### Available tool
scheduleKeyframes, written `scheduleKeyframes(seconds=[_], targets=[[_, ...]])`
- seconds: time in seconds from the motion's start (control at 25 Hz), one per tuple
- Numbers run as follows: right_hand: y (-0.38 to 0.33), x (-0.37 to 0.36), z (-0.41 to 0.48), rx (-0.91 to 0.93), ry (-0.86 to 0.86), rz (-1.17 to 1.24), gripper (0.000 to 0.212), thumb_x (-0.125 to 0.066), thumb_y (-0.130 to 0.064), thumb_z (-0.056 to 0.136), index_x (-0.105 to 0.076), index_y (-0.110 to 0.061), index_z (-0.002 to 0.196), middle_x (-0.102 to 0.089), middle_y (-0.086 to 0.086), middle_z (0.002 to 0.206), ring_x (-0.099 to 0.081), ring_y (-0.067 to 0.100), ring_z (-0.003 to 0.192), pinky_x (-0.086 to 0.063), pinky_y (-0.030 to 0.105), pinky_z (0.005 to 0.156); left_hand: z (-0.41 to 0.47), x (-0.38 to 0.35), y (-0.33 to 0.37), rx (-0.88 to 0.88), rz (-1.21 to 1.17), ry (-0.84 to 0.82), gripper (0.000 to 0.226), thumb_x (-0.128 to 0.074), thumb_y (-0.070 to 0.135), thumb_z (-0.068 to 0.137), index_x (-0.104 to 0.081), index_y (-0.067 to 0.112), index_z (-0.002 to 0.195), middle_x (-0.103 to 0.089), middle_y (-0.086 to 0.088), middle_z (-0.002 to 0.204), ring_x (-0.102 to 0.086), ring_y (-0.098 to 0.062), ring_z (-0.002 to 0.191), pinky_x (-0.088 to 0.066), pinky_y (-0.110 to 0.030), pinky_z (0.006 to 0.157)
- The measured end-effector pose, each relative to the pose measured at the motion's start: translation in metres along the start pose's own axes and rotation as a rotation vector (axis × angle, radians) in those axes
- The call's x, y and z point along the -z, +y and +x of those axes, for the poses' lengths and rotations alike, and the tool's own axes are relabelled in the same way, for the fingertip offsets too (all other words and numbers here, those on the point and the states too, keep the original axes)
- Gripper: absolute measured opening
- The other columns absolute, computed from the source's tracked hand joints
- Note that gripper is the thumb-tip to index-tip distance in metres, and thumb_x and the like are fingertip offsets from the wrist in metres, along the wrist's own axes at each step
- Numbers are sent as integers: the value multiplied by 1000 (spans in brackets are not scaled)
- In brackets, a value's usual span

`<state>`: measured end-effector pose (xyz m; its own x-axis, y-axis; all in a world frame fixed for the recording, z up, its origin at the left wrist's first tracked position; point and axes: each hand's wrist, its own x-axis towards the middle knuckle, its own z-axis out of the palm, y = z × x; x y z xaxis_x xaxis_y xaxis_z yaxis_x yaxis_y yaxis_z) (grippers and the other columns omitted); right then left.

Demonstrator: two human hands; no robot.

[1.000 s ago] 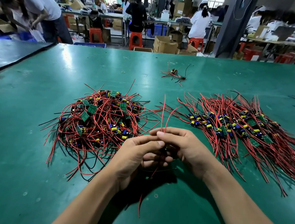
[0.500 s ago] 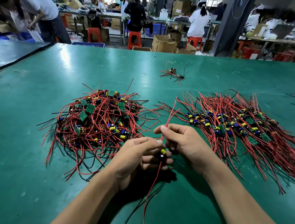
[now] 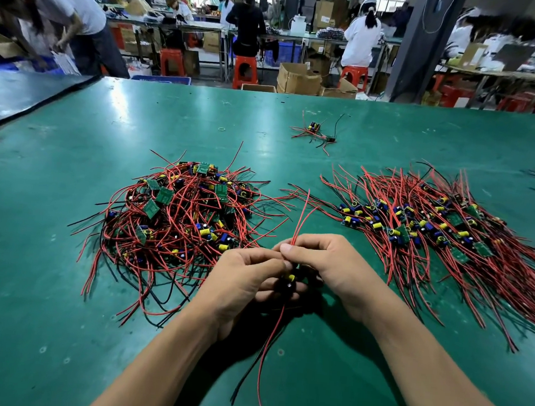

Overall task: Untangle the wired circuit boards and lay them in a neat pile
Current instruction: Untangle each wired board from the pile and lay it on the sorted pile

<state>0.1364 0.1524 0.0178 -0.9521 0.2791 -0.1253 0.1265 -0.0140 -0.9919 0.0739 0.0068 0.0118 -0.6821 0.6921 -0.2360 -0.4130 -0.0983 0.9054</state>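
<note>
Green matting covers the table (image 3: 58,281) where we work. Both our bare forearms reach in from the near edge and meet at the middle.

Our left hand (image 3: 243,285) is turned palm inward, its fingers curled round a small circuit board (image 3: 290,278). The board's yellow part shows in the gap between our two hands. Our right hand (image 3: 328,266) comes in from the other side, knuckles up and fingers bent. It pinches the upper red wires (image 3: 300,218) just above the board, and they rise out of the pinch and fan apart away from us. The lower wires (image 3: 271,349), red and black, hang from the board and trail towards us between our forearms.

Just left of our left hand lies the tangled heap (image 3: 181,214), with green boards and red and black wires crossing every way. To the right of our right hand lies the sorted pile (image 3: 435,230), its boards in a band and its wires combed roughly one way. A small bunch (image 3: 314,131) of wired boards sits farther off, well apart from both. Beyond the table's far edge, people (image 3: 362,33) work at benches among cardboard boxes.
</note>
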Motion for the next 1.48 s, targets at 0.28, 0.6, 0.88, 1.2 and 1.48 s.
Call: scheduleKeyframes(seconds=[0.28, 0.6, 0.88, 1.2, 1.48], targets=[[3, 11, 6, 70, 166, -137, 16, -65, -25, 95, -78, -15, 93, -38, 1, 54, -27, 11, 48, -17, 24, 46, -4, -1, 5, 16, 64, -33, 20, -61, -1, 86, -73, 5, 71, -70, -24, 78, -70, -31, 64, -59, -31, 57], [9, 26, 16, 265, 476, -243, 11, -66, -12, 94, -77, -13, 96, -61, -29, 60, -57, -12, 57, -39, 4, 55, -9, -3, 8, 63, 97, -79, 14, -57, -4, 87, -69, -2, 79, -68, -25, 76, -68, -29, 59, -57, -29, 52], [12, 27, 20, 374, 677, -289, 12, -72, -23, 91, -78, -14, 95, -64, -19, 68, -57, -4, 61, -41, 15, 65, -8, -1, 8, 61, 82, -75, 18, -57, -3, 86, -71, 1, 74, -68, -25, 75, -67, -29, 57, -56, -28, 50], [19, 30, 27, 331, 657, -218, 18, -70, -30, 92, -77, -14, 96, -60, -12, 66, -45, 1, 46, -36, 20, 52, -6, 0, 9, 72, 79, -54, 15, -59, 0, 87, -70, 0, 78, -69, -23, 77, -68, -29, 59, -56, -28, 51], [16, 4, 10, -95, -48, 283, 47, -82, -37, 77, -69, -2, 105, -56, 1, 62, -45, 10, 45, -37, 18, 41, -1, -2, 3, 15, 53, 9, 10, -59, 3, 91, -67, -4, 89, -70, -21, 76, -69, -26, 60, -60, -29, 56]])
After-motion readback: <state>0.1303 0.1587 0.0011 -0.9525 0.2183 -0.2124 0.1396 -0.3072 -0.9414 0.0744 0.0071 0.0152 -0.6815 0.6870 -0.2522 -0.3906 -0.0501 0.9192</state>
